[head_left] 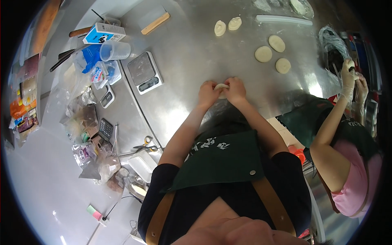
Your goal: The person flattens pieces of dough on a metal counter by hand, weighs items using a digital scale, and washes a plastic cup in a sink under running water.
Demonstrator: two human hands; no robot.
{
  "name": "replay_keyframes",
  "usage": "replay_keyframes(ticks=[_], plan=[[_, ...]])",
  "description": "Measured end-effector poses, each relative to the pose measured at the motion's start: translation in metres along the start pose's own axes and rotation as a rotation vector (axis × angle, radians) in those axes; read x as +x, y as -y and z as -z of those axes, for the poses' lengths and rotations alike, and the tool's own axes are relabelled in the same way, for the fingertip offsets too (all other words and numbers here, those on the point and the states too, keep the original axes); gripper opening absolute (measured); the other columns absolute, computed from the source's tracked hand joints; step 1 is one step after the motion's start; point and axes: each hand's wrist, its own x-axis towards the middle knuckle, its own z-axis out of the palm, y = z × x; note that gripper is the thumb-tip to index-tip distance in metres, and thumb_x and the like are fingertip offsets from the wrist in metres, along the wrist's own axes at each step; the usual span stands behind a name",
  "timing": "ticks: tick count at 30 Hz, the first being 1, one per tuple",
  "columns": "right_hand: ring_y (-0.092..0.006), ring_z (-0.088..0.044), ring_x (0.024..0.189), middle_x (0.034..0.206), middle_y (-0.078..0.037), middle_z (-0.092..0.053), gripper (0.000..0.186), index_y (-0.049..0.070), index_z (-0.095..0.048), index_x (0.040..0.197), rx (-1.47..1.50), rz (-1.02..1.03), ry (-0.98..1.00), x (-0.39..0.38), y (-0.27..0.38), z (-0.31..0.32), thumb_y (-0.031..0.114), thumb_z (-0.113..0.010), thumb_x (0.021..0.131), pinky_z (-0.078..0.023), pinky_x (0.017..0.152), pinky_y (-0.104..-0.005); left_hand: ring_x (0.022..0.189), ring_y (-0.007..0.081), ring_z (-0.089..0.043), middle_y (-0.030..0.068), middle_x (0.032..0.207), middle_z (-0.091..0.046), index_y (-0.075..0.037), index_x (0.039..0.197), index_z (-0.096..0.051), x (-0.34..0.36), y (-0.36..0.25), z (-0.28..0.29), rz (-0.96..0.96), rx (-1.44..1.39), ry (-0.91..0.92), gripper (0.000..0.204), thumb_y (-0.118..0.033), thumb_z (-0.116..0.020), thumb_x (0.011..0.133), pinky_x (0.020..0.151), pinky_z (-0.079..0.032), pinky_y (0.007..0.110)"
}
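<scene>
Near the front edge of the steel table (183,61), my left hand (208,93) and my right hand (234,90) grip a small piece of pale dough (221,87) from either side, fingers bent over it. Beyond them to the right lie three flat dough rounds (263,53). Farther back are two oval dough pieces (220,27), each with a mark along its top.
At left stand scales (141,69), a cup (115,51), a carton (97,36), scissors (145,144), bags and utensils. A wooden bar (155,23) and white strip (284,20) lie at the back. A gloved co-worker (335,167) works at right, holding something small beside a plastic-covered container.
</scene>
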Motion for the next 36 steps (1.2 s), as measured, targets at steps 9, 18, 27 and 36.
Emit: replay_keyframes(ticks=[9, 18, 27, 36], plan=[[-0.0335, -0.052, 0.092, 0.095, -0.012, -0.055, 0.032, 0.006, -0.057, 0.097, 0.223, 0.403, -0.186, -0.039, -0.01, 0.01, 0.006, -0.069, 0.068, -0.044, 0.079, -0.0428, 0.087, 0.0346, -0.059, 0.0131, 0.092, -0.06, -0.007, 0.102, -0.053, -0.041, 0.008, -0.003, -0.307, 0.079, -0.081, 0.029, -0.008, -0.067, 0.077, 0.075, -0.048, 0.041], [-0.0308, -0.062, 0.082, 0.088, -0.015, -0.065, 0.031, 0.004, -0.065, 0.098, 0.527, 0.246, 0.432, -0.004, -0.025, 0.015, 0.024, -0.072, 0.075, -0.049, 0.074, -0.0379, 0.095, 0.0196, -0.06, 0.0111, 0.104, -0.061, -0.001, 0.11, -0.051, -0.038, -0.012, 0.033, -0.064, -0.445, 0.099, 0.032, -0.013, -0.067, 0.085, 0.078, -0.051, 0.03], [-0.0325, -0.064, 0.081, 0.089, -0.016, -0.067, 0.037, 0.006, -0.067, 0.104, 0.146, 0.119, -0.122, 0.068, -0.044, 0.076, 0.035, -0.066, 0.081, -0.049, 0.072, -0.0405, 0.1, 0.0194, -0.058, 0.0113, 0.106, -0.061, 0.002, 0.113, -0.054, -0.046, 0.015, 0.009, 0.175, -0.766, -0.027, 0.036, -0.021, -0.064, 0.088, 0.086, -0.047, 0.032], [-0.0346, -0.06, 0.099, 0.107, -0.016, -0.064, 0.039, 0.007, -0.063, 0.11, -0.213, 0.058, -0.064, 0.183, -0.062, 0.161, 0.03, -0.063, 0.08, -0.047, 0.085, -0.0449, 0.092, 0.0158, -0.061, 0.0086, 0.103, -0.063, 0.001, 0.111, -0.057, -0.065, 0.056, 0.004, 0.145, -0.631, -0.086, 0.027, -0.016, -0.061, 0.091, 0.079, -0.048, 0.028]])
